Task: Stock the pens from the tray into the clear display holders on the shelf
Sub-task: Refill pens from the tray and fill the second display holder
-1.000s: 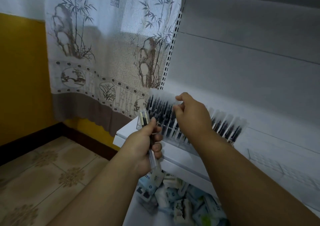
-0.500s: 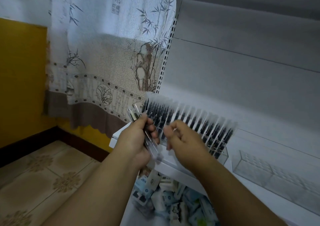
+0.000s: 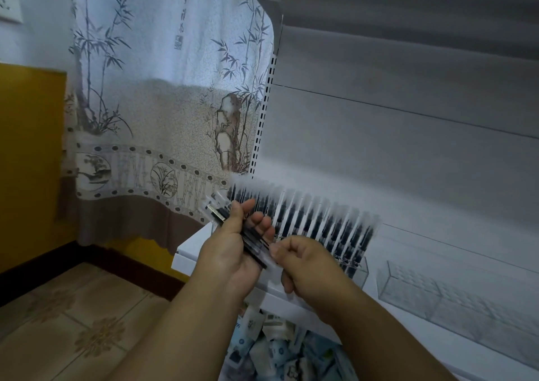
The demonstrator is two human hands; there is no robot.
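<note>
Left hand (image 3: 233, 249) grips a small bundle of pens (image 3: 233, 226), fingers and thumb curled round the barrels. The pens are slim, clear plastic with dark cores; one shows a pale metallic band near its upper end. Their long axis runs diagonally, upper ends up-left above the thumb, lower ends down-right toward the right hand. The bundle is held in front of the shelf (image 3: 186, 259), just before the filled holder.

Right hand (image 3: 306, 267) has its fingers curled, thumb and forefinger closed at the lower tip of one pen in the bundle; the pinch appears to be on that tip, though blur limits certainty.

Filled holder (image 3: 360, 272): clear, box-shaped, thin-walled, standing on the white, flat, smooth shelf. It carries a dense row of stocked pens (image 3: 320, 220), upright and leaning slightly back, translucent caps uppermost, dark barrels below.

Empty holder (image 3: 408, 287): clear rectangular trough to the right of the filled one, on the same shelf, with a gridded floor visible through its walls.

Below the shelf edge, a heap of small packets (image 3: 274, 348), white and pale blue, lies loose; their container cannot be made out.

Behind, a curtain (image 3: 163, 103) of textured fabric with a bamboo print hangs left of the perforated upright (image 3: 262, 112). Patterned tiles (image 3: 73, 322) cover the floor.
</note>
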